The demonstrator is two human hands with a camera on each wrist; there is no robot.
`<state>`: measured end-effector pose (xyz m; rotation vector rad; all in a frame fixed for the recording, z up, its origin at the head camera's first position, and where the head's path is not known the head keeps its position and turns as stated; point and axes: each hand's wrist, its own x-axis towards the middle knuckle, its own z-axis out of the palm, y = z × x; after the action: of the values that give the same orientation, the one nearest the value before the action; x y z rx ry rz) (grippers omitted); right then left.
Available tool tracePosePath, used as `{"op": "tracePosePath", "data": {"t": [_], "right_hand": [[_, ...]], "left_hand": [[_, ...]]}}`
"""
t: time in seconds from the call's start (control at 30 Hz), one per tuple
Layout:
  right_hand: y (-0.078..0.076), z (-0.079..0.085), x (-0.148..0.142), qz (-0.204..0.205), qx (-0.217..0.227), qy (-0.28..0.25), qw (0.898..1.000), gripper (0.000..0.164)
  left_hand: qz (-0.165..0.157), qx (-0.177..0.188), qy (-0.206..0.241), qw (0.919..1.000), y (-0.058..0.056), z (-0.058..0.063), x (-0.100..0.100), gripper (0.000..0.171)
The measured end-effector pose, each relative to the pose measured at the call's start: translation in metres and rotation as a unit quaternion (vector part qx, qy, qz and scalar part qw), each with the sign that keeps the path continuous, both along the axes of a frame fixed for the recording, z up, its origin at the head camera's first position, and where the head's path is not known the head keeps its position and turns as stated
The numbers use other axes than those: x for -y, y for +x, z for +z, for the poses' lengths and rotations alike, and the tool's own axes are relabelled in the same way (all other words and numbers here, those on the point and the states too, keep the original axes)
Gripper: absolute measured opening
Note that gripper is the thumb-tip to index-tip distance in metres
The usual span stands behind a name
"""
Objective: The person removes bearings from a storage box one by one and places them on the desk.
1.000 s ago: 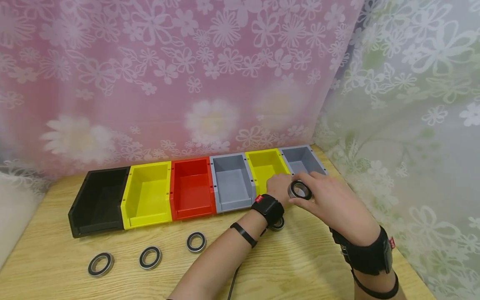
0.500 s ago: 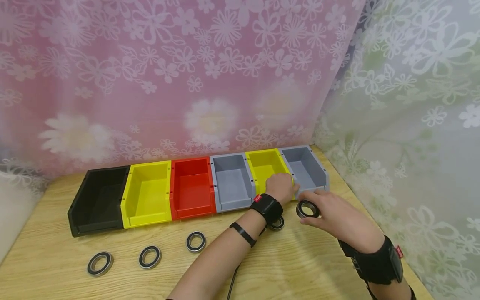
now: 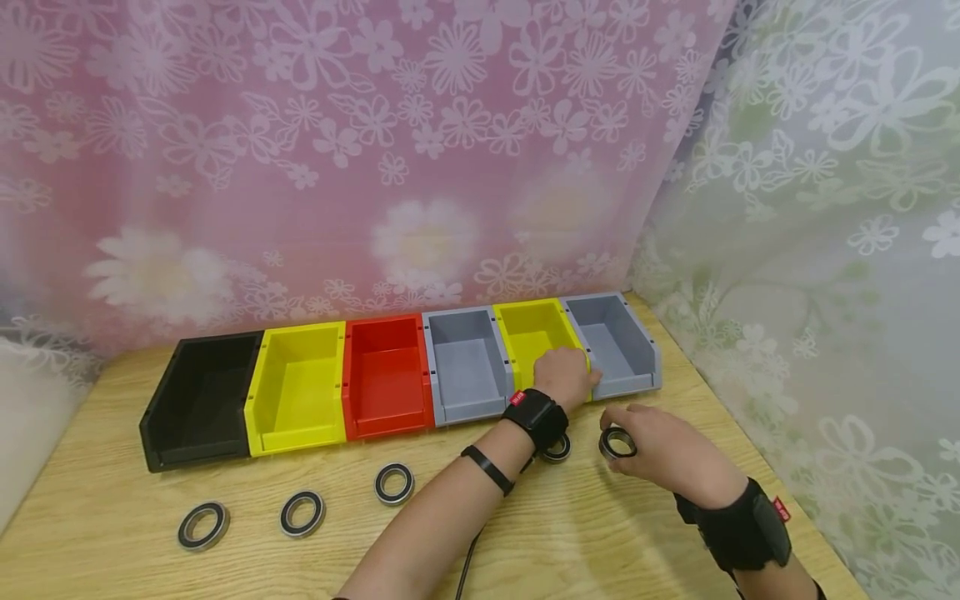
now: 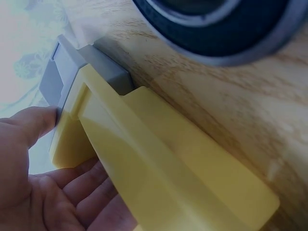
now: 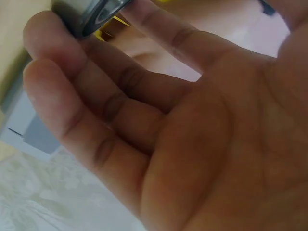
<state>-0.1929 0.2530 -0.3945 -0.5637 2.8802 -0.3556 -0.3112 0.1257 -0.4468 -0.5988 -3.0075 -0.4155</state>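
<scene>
In the head view my right hand (image 3: 667, 447) pinches a ball bearing (image 3: 618, 442) by its rim, close over the table in front of the right-end grey bin (image 3: 611, 346). The right wrist view shows the bearing (image 5: 94, 14) at the fingertips, with the palm open behind it. My left hand (image 3: 564, 375) grips the front of the right-hand yellow bin (image 3: 528, 325). In the left wrist view its thumb (image 4: 38, 122) lies at the seam between yellow and grey bins, and its other fingers (image 4: 91, 192) pass behind the yellow wall. Another bearing (image 3: 557, 448) lies partly hidden by the left wrist.
Three bearings lie in a row at the left: one (image 3: 203, 526), a second (image 3: 302, 513) and a third (image 3: 393, 484). Black (image 3: 198, 408), yellow (image 3: 300, 383), red (image 3: 386, 375) and grey (image 3: 468, 367) bins stand joined along the back. A cable (image 3: 467, 567) runs beside the left forearm.
My right hand has moved the bearing down and toward me, from in front of the grey bin to low over the table. The left hand has stayed at the yellow bin.
</scene>
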Motion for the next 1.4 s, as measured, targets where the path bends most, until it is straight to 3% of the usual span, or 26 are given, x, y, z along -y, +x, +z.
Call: {"op": "tracePosePath", "data": {"t": [0.43, 1.4], "right_hand": [[0.004, -0.028, -0.004, 0.011, 0.012, 0.004, 1.000, 0.035], [0.009, -0.044, -0.002, -0.031, 0.043, 0.006, 0.999, 0.049]], "left_hand": [[0.007, 0.005, 0.000, 1.0000, -0.004, -0.002, -0.001, 0.060], [0.006, -0.001, 0.008, 1.0000, 0.002, -0.001, -0.002, 0.059]]}}
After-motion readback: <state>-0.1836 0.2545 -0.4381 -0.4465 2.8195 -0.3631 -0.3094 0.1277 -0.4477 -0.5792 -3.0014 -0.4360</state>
